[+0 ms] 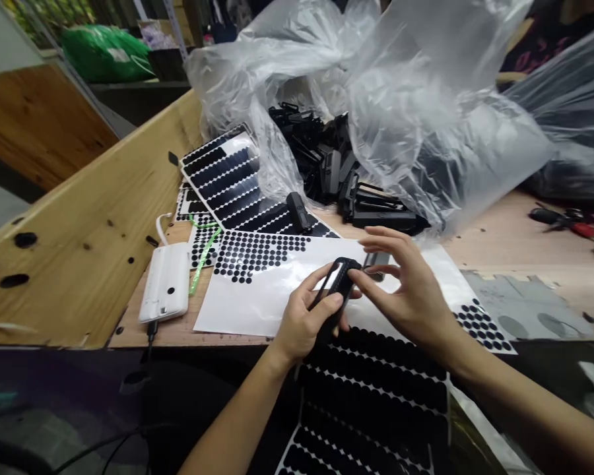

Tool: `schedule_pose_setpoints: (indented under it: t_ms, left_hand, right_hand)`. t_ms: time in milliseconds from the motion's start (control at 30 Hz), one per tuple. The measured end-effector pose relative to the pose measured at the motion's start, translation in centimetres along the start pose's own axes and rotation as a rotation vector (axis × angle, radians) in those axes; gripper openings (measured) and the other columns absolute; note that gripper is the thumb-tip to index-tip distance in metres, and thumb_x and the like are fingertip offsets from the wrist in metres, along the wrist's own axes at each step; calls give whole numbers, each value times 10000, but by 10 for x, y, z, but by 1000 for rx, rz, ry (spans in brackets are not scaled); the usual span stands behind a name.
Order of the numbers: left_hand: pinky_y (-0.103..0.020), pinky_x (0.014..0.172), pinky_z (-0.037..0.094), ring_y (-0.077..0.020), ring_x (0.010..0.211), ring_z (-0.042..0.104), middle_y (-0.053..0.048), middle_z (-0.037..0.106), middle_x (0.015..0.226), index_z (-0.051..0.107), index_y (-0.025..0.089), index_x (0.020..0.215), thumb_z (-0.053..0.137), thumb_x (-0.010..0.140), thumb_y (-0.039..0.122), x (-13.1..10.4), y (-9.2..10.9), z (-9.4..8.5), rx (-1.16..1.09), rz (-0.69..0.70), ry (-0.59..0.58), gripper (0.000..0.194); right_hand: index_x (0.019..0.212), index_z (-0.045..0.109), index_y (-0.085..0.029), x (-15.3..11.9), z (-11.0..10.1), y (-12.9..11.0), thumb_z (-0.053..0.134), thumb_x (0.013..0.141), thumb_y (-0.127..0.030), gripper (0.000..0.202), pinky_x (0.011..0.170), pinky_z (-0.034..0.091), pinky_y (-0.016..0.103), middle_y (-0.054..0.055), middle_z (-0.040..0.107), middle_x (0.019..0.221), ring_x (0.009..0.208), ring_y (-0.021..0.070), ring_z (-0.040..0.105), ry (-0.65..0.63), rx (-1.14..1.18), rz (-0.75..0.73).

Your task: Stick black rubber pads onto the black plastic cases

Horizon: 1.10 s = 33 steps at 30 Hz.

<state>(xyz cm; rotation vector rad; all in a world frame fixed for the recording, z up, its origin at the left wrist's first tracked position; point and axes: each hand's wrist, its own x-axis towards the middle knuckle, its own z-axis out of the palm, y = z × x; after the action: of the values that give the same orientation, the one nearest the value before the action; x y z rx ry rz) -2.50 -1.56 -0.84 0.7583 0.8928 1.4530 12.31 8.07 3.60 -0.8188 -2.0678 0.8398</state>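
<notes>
My left hand (304, 320) is wrapped round a black plastic part (337, 284) with a long loop along one side, held tilted above the table's front edge. My right hand (408, 290) reaches in from the right. One of its digits touches the part's upper end, while its other fingers stand apart. Whether a small piece lies under that fingertip cannot be made out. Behind the right fingers, a greyish part (377, 262) lies on a white sheet (257, 297) with rows of black round stickers. Below my hands is another sheet of black round stickers (376, 382).
A clear plastic bag (416, 125) spills a pile of black parts (327, 158) at the back. One black part (298, 212) rests on a sticker sheet (228, 178). A white power bank (165, 280) with cables stands left, beside a wooden side board (89, 231). Keys (554, 214) lie right.
</notes>
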Motion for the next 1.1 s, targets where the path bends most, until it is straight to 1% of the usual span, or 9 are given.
schedule_pose_setpoints:
  t_ms: [67,167,267,400,500,733,933,1000,1100]
  left_hand:
    - [-211,526,462,-108,540,598,-83,745,812,452,123,1524,688,929,369,0,0,1,47,2,11,685]
    - [-229,557,498,-117,602,632,-142,766,1008,438,138,1527,697,930,370,0,-2,0,72,6,-6,691]
    - [-233,558,507,-120,611,643,-172,758,1081,440,126,1498,680,939,381,0,-4,-1,33,11,-20,659]
    - [-226,559,506,-114,617,646,-185,746,1124,458,109,1459,640,952,397,0,-5,-2,-14,5,-17,611]
    - [-230,560,504,-126,642,654,-190,742,1137,448,101,1469,585,971,409,0,-4,-2,-34,0,-9,601]
    - [-261,572,512,-136,623,646,-196,739,1126,465,70,1452,481,995,374,1,-1,1,-29,-6,15,548]
    - [-279,582,519,-139,627,644,-202,728,1169,448,69,1487,443,973,294,1,-4,2,-54,45,64,562]
    - [-272,589,530,-143,673,656,-206,715,1211,449,73,1500,448,969,270,1,-5,2,-63,48,68,566]
    - [-270,624,562,-161,776,678,-205,682,1293,485,93,1492,485,978,274,1,-5,2,-51,54,63,545]
  right_hand:
    - [1259,650,-246,-1,-2,1,737,902,-359,385,849,612,401,106,618,1391,1161,264,648,-28,-54,-45]
    - [1196,688,-238,-3,-23,15,699,928,-409,317,854,605,405,80,718,1211,1012,235,696,-14,-95,39]
    - [1038,744,-227,-10,-70,46,647,928,-442,260,788,589,434,76,775,999,866,262,720,45,-350,215]
    - [890,755,-232,-30,-141,97,604,872,-416,238,800,532,480,91,792,926,835,326,723,-154,-713,384]
    - [860,745,-255,-43,-169,119,591,865,-429,233,837,511,478,84,791,942,880,337,716,-271,-734,384]
    - [846,755,-237,-42,-169,109,616,865,-439,245,814,484,430,108,783,957,887,317,693,-329,-679,456]
    - [801,734,-241,-37,-173,98,654,837,-474,249,768,461,410,88,757,915,817,279,668,-341,-682,404]
    - [815,743,-246,-36,-163,84,702,799,-557,314,750,475,402,79,752,918,808,268,665,-247,-585,432]
    - [866,752,-221,-31,-125,49,788,750,-614,411,698,520,349,73,731,866,758,226,662,-163,-136,520]
